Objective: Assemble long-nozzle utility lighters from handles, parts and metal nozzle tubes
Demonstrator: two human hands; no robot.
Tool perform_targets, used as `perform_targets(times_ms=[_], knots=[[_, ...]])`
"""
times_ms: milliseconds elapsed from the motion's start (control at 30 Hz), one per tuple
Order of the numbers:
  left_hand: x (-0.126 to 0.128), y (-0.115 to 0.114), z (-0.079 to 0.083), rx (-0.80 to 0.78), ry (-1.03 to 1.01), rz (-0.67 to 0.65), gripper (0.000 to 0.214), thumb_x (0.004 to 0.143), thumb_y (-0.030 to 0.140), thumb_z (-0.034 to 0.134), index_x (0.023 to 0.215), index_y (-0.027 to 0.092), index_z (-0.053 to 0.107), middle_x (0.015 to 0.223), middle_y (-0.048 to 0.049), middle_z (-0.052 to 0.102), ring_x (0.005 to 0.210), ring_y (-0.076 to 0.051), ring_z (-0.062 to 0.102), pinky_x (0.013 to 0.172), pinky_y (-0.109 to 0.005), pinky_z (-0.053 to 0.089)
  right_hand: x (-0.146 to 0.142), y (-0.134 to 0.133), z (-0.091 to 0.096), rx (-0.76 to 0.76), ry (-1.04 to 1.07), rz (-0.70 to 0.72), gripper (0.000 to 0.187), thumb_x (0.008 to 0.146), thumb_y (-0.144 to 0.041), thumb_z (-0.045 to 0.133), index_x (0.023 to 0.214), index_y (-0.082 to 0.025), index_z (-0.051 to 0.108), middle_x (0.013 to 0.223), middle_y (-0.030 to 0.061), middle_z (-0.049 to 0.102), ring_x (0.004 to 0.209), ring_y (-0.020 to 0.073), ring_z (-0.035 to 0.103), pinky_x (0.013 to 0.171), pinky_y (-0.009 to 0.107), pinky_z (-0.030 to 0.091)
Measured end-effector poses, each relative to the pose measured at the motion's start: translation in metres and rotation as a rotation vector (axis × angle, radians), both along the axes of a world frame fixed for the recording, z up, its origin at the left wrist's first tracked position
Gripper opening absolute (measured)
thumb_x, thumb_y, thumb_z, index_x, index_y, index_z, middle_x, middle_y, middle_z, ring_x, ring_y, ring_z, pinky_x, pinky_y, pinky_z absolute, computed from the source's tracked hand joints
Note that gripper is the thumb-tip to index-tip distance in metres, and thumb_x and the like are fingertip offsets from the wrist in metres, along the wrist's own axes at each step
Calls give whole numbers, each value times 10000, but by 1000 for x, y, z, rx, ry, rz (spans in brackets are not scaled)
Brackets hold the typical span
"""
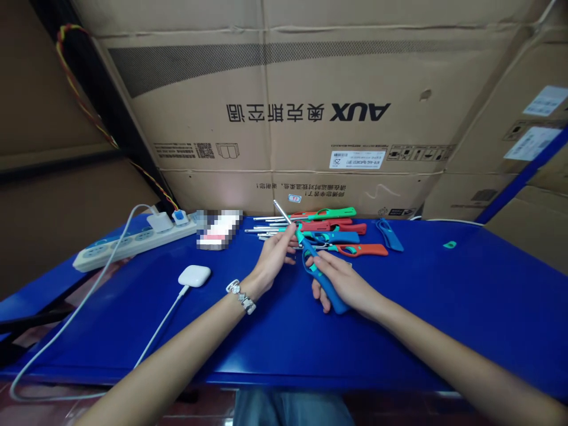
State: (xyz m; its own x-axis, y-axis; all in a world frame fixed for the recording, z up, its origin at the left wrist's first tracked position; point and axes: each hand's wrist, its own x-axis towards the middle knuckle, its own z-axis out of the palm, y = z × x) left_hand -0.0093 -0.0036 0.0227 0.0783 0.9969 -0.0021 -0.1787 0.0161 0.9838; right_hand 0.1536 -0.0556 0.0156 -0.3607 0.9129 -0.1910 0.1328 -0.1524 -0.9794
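My right hand (344,283) is wrapped round the blue handle of a long-nosed gas lighter (320,277) with teal trim, held above the blue table (444,296). My left hand (275,253) pinches the lighter's thin metal tube (283,213), which points up and to the left. A metal watch sits on my left wrist. Just behind my hands lies a pile of similar lighters (331,231) in green, red, blue and orange, their metal tubes pointing left.
A loose blue handle piece (390,234) and a small teal part (449,244) lie to the right. On the left are a white power strip (133,239), a white earbud case (194,276) on a cable, and a blurred packet (219,229). Large cardboard boxes (310,106) stand behind the table.
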Motion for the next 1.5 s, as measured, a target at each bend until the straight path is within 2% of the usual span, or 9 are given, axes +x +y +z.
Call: perform_targets(times_ms=[100, 200, 333, 533, 767, 967, 1133, 1300, 1500], knots=[[8, 5, 4, -13, -130, -74, 419, 674, 499, 819, 759, 117, 668, 715, -33, 628, 599, -107, 573, 552, -208, 443, -9, 8, 2, 7, 3, 14, 219, 935, -447, 444, 968, -231, 433, 601, -43, 641, 364, 125, 571, 376, 208, 444], [13, 8, 8, 9, -227, -157, 395, 691, 483, 819, 743, 120, 673, 692, -19, 630, 593, -87, 562, 583, -199, 442, -14, 16, 4, 35, 13, -12, 159, 916, -385, 431, 897, -228, 418, 556, -54, 608, 391, 134, 593, 397, 212, 462], [17, 5, 4, -60, -311, -227, 381, 695, 469, 825, 781, 128, 679, 699, -19, 650, 583, -92, 563, 575, -215, 438, -17, 22, 0, 99, 42, -65, 280, 919, -514, 433, 919, -234, 411, 496, -81, 557, 326, 127, 529, 344, 202, 408], [6, 11, 8, -78, -396, -127, 317, 766, 398, 788, 922, 135, 707, 848, -49, 715, 712, -117, 644, 670, -224, 485, -16, 10, -11, 49, 88, -16, 420, 884, -655, 448, 916, -239, 409, 475, -91, 539, 298, 116, 489, 314, 188, 369], [-2, 15, 27, -59, -599, -17, 190, 945, 320, 596, 938, 134, 638, 770, -28, 647, 652, -115, 628, 659, -246, 525, -15, 5, -12, 9, 54, 84, 302, 848, -491, 518, 774, -211, 433, 519, -32, 618, 338, 107, 530, 357, 189, 382], [10, 11, 26, -5, -709, -7, 208, 951, 356, 586, 886, 160, 566, 619, 51, 473, 468, -52, 449, 459, -167, 375, -16, 3, -6, 2, -4, 113, 216, 772, -359, 508, 650, -180, 502, 557, 22, 656, 380, 100, 535, 392, 201, 402], [21, 9, 24, -141, -728, -114, 252, 976, 355, 534, 826, 154, 525, 554, 86, 324, 394, -32, 260, 379, -149, 203, -20, 10, 0, -49, 225, 73, 372, 836, -576, 534, 898, -213, 482, 603, -6, 680, 489, 159, 636, 478, 245, 482], [28, 15, 32, -292, -693, -203, 358, 994, 431, 422, 774, 161, 505, 564, 50, 375, 442, -82, 357, 432, -193, 339, -22, 25, -8, 166, 115, -90, 460, 835, -675, 516, 786, -224, 437, 412, -76, 514, 284, 101, 414, 345, 202, 314], [25, 16, 39, -405, -812, -269, 369, 969, 350, 344, 643, 185, 394, 528, 50, 313, 439, -99, 350, 475, -242, 388, -16, 21, -10, 370, -44, -155, 369, 868, -539, 554, 731, -204, 484, 448, -72, 467, 358, 74, 370, 386, 205, 270]])
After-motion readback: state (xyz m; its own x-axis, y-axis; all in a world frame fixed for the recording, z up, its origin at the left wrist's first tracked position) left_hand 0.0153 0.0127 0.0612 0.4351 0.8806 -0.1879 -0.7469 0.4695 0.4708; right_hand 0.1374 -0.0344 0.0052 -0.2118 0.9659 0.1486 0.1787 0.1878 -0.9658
